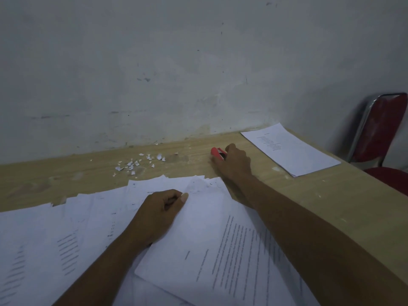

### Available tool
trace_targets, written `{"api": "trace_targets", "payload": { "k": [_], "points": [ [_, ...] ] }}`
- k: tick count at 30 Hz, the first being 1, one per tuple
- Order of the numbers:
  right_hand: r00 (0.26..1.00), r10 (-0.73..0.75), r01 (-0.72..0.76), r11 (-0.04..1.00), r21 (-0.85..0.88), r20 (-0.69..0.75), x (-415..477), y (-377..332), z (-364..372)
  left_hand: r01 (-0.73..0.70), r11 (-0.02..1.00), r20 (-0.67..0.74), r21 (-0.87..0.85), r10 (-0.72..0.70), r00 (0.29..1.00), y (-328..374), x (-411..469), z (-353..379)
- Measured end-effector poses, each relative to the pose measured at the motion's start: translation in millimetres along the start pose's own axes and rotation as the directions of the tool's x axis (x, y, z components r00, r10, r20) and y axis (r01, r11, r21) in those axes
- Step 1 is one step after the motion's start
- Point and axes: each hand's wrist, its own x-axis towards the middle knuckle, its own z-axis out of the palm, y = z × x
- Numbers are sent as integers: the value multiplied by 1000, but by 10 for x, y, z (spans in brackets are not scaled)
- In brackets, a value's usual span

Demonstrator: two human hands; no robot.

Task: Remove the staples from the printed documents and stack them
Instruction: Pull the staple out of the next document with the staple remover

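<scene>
Printed doc (220, 250) up front: hold far corner pinched flat w/ L hand (154, 215) fingers (183, 198), get R hand (234, 164) fingers (229, 149), now curled round red staple remover (217, 153) on surface (331, 195) nr wall, firm before lifting; then onto stack (289, 149) far right.

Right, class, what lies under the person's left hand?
The left hand pinches a printed document, which lies over more loose sheets. The page area under the palm and the table beneath the papers are covered.
</scene>
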Motion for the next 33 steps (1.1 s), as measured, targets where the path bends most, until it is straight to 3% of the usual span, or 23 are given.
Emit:
{"api": "trace_targets", "payload": {
  "k": [3,6,11,14,18,25,29,33],
  "points": [
    [996,-82,86,979,186,-27,-230,3,-174,1,998,-23,65,1,1000,23,17,-56],
    [961,-257,200,900,388,102,-484,23,-427,-17,993,-49,113,23,999,100,17,-98],
    [837,-410,258,880,398,364,-778,193,-884,-66,997,-109,45,70,992,300,21,-169],
    [766,-390,244,912,330,511,-832,389,-1084,-81,996,-164,-39,74,984,468,64,-234],
    [739,-339,214,937,274,582,-827,667,-1348,-95,989,-220,-114,68,973,677,201,-298],
    [822,-291,3,863,506,490,-757,1206,-1686,26,997,-76,-66,-31,997,950,573,-278],
    [895,-169,-157,747,646,413,-579,1560,-1809,179,877,-14,-447,-206,978,1026,755,15],
    [944,-28,-227,670,706,330,-284,1833,-1833,255,809,109,-529,-233,966,1081,902,532]
  ]
}}
